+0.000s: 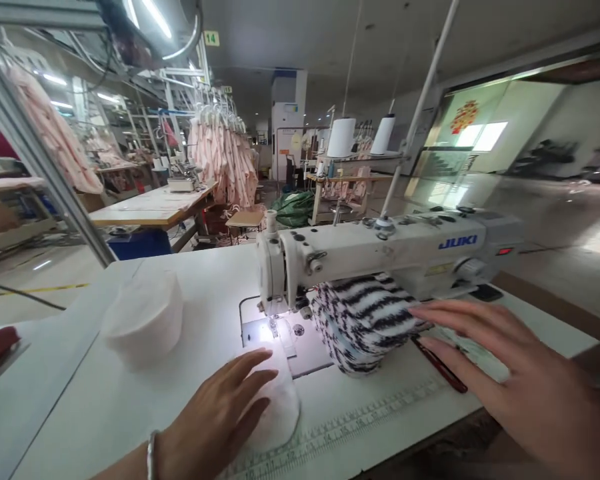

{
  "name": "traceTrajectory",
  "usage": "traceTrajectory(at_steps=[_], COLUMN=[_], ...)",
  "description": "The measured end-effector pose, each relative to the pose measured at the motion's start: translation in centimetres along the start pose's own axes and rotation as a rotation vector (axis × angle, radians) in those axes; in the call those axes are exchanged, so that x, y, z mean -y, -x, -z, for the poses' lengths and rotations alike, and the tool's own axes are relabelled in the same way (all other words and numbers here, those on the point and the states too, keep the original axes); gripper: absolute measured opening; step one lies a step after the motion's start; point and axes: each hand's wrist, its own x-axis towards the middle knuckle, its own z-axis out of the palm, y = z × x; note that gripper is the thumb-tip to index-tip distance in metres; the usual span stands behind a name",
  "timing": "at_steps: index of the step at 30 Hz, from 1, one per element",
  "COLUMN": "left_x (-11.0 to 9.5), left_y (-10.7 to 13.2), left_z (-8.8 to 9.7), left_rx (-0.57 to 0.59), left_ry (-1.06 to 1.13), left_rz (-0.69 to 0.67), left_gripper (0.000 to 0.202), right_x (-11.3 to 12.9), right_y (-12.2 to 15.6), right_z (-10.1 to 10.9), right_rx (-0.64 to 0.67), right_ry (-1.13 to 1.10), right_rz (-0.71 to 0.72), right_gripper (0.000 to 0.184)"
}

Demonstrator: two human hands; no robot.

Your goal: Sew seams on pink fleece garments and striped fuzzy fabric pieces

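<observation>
White piece: the soft white piece (280, 417) lies flat beneath the left hand (225, 400), its rounded end showing to the right of the fingers; whether its far edge reaches under the presser foot (274, 325), just ahead of those fingertips, I cannot tell.
Striped pile: the black-and-white striped pile (370, 320) sits just beyond the right hand's (515, 367) fingertips, under the machine arm.
Handling: the step in hand looks like steadying the white piece while reaching to the striped pile; light, flat pressure should suit such soft cloth, since a hard push could ruck it.
Care: fingertips so near the lit needle area are best kept to the near side of the foot, and striped layers best taken by an edge so that the pile does not slump.
Left hand: palm down, fingers slightly spread, resting on the cloth without pinching it; a bracelet (151, 453) circles the wrist.
Right hand: thumb and fingers apart, stretched towards the pile and closed on nothing; contact at the fingertips is unclear.
Ruler: a printed scale (330, 433) runs along the bench (205, 287) between the hands, on their near side.
Red tool: a slim dark-red tool (445, 370) lies beside the right thumb.
Machine: the sewing machine (380, 240) stands beyond both hands.
Pale stack: a rounded white stack (143, 320) rests to the left hand's far left.
</observation>
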Motion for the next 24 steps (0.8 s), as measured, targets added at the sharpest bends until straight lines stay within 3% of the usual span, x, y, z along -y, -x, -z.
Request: traceTrajectory(at_steps=[4,7,11,14,18,21,24], left_x=[-2.0,-4.2,-6.9,-8.2,-8.6,-8.2,-7.8], left_y=[-1.3,-2.9,-5.4,-7.3,-9.6,-10.6,-10.8], left_z=[1.8,2.3,1.5,0.8,0.5,0.1,-0.7], left_rx=[0.044,0.098,0.134,0.043,-0.077,-0.089,-0.057], left_ry=[0.166,0.356,0.566,0.534,0.396,0.329,0.299], left_rz=[-0.026,-0.056,-0.150,-0.169,-0.191,-0.197,-0.186], left_gripper=[0.026,0.025,0.024,0.028,0.039,0.039,0.038], right_x=[-2.7,-2.9,-1.7,-0.9,-0.9,-1.2,-1.3], right_y=[-2.5,-3.8,-4.6,-4.3,-3.1,-2.4,-2.5], right_z=[-1.6,-2.7,-1.8,-1.1,-1.9,-2.9,-3.1], right_rx=[0.133,0.158,0.154,0.235,0.263,0.238,0.201], right_ry=[-0.106,-0.221,-0.282,-0.301,-0.256,-0.256,-0.284], right_rz=[0.116,0.005,-0.090,0.006,0.121,0.112,0.068], right_gripper=[0.019,0.020,0.018,0.012,0.008,0.004,0.013])
